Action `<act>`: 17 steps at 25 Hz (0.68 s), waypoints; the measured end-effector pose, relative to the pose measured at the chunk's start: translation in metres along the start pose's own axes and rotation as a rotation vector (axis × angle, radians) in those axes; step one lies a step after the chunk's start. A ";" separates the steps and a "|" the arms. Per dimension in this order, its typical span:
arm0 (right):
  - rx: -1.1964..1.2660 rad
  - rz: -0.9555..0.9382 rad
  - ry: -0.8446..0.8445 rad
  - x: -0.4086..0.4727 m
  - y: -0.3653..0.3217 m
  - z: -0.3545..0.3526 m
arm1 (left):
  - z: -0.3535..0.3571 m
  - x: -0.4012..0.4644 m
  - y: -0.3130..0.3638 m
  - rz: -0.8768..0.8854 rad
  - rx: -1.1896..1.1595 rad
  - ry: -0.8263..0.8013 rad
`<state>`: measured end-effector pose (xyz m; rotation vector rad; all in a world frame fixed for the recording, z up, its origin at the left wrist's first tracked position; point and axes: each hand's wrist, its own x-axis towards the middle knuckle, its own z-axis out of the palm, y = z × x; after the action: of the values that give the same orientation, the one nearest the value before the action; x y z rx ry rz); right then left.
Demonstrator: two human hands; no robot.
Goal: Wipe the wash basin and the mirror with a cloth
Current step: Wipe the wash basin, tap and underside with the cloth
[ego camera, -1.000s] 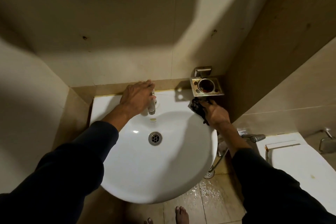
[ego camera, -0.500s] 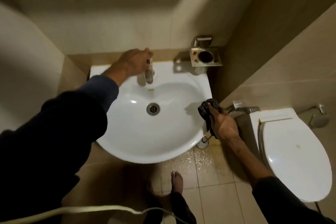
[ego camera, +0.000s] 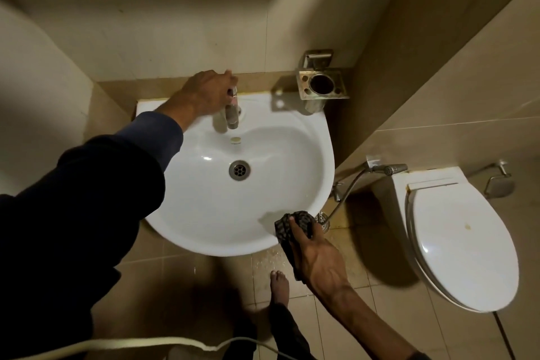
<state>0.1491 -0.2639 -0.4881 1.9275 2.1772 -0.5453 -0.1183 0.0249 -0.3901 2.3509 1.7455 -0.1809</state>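
A white wash basin [ego camera: 204,213] hangs from the tiled wall, with a steel drain [ego camera: 239,170] in its bowl. My left hand [ego camera: 204,95] grips the top of the steel tap [ego camera: 232,117] at the basin's back edge. My right hand [ego camera: 317,257] holds a dark patterned cloth [ego camera: 295,223] and presses it against the basin's front right rim. No water runs from the tap. The mirror is out of view.
A metal tumbler holder [ego camera: 321,85] is fixed to the wall at the basin's back right. A white toilet [ego camera: 455,240] with its lid down stands to the right, a spray hose [ego camera: 382,169] beside it. The floor under the basin is wet; a bare foot [ego camera: 279,283] stands there.
My right hand has carried the cloth from the back right corner by the holder, along the right rim, to the front right edge. My left hand has stayed on the tap. The view tilted down.
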 end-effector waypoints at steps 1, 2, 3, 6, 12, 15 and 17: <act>0.015 0.005 -0.008 0.006 0.010 -0.006 | 0.002 0.000 0.001 -0.001 0.016 -0.004; 0.002 0.030 0.002 0.015 0.020 -0.012 | 0.003 0.001 0.002 -0.002 0.036 -0.008; -0.021 0.067 0.016 0.025 0.031 -0.020 | 0.006 0.001 0.003 -0.006 0.050 -0.009; -0.041 0.103 0.122 0.071 0.059 -0.042 | 0.011 0.001 0.008 -0.038 0.050 0.015; -0.124 0.116 0.108 0.156 0.066 -0.076 | 0.012 -0.002 0.015 -0.071 0.076 0.005; -0.117 0.140 0.130 0.145 0.063 -0.070 | 0.012 -0.003 0.017 -0.063 0.086 0.005; -0.084 0.155 0.121 0.122 0.059 -0.062 | 0.013 -0.003 0.016 -0.071 0.083 -0.001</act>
<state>0.1963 -0.1228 -0.4856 2.1110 2.0586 -0.3134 -0.1036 0.0148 -0.4002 2.3464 1.8563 -0.2703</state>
